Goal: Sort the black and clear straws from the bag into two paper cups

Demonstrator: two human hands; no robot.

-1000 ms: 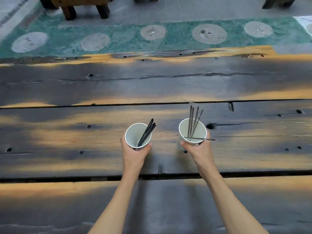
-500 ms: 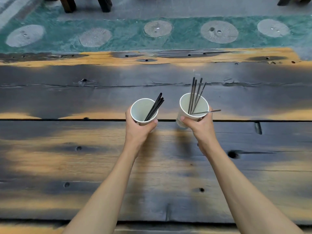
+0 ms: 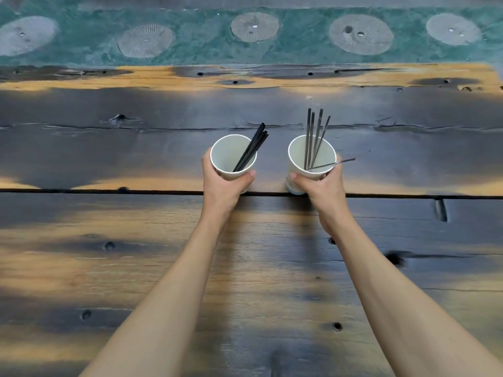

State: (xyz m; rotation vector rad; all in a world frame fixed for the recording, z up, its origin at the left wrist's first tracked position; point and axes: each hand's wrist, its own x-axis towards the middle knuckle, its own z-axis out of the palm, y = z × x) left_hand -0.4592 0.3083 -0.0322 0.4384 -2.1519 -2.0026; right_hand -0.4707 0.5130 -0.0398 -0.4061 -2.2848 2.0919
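Note:
My left hand (image 3: 223, 186) grips a white paper cup (image 3: 227, 151) from the near side. Several black straws (image 3: 251, 149) lean together against its right rim. My right hand (image 3: 322, 187) grips a second white paper cup (image 3: 324, 151) the same way. Several thin, see-through straws (image 3: 314, 137) stand up in that cup, dark against the table, and one more straw (image 3: 330, 164) lies across its near rim pointing right. Both cups are upright, side by side and a little apart, over the dark wooden table (image 3: 136, 254). No bag is in view.
The plank table has gaps, knots and small holes across it; its far edge (image 3: 245, 77) runs across the top. Beyond it lies a green floor strip with round grey discs (image 3: 254, 27).
Both hands have carried the cups away from me across the table, past one plank gap. The straws have kept their places in the cups.

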